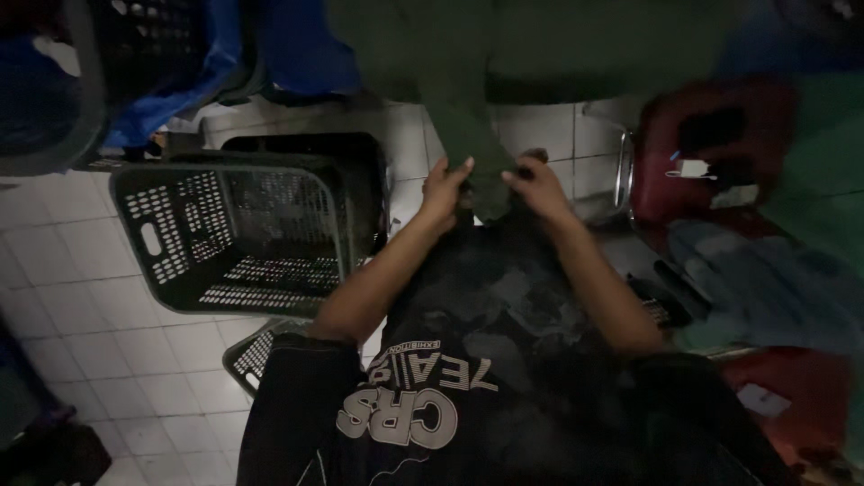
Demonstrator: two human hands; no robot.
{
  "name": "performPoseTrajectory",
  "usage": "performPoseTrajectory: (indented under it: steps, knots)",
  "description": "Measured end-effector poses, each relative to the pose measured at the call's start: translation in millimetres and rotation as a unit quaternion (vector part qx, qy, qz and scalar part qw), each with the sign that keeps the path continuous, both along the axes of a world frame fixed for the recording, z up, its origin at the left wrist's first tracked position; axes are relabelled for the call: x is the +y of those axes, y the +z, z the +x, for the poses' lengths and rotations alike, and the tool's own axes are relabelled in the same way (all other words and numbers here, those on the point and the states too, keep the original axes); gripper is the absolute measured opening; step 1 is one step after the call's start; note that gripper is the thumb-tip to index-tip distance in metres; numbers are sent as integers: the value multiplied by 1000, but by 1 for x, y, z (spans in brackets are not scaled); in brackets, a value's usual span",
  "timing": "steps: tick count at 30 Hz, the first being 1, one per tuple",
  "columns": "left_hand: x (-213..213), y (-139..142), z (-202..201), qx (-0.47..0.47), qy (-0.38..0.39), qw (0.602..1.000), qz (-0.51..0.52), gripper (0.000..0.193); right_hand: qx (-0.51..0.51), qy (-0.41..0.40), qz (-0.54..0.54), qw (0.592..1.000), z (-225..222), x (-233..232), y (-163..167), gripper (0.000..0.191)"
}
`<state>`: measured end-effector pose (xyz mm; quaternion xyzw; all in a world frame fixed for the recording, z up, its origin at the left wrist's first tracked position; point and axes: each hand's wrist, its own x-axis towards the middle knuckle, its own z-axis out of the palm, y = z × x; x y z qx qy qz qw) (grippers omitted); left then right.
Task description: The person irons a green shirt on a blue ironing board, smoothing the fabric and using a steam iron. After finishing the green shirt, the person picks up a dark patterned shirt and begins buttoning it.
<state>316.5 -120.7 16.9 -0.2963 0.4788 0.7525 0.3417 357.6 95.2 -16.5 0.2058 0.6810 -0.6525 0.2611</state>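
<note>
Both hands gripped a dark green garment (468, 135) held up in front of the person. The left hand (445, 189) and right hand (540, 184) were closed, pinching its lower edge side by side. A dark plastic laundry basket (243, 229) stood empty on the tiled floor (81, 342), so the garment had not been put down.

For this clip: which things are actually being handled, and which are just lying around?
In hand:
- dark green garment, gripped by left hand and right hand

Lying about:
- dark laundry basket, on its side on white tiled floor
- blue cloth
- red chair
</note>
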Motion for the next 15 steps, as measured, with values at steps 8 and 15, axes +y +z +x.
performPoseTrajectory:
  steps: [8, 15]
  knots:
    - [-3, 45, 20, 24, -76, 990, 115, 81, 104, -86, -83, 987, 16, 6, 36, 24]
    - [13, 51, -5, 53, -53, 997, 32, 80, 245, -28, 4, 969, -18, 4, 52, 49]
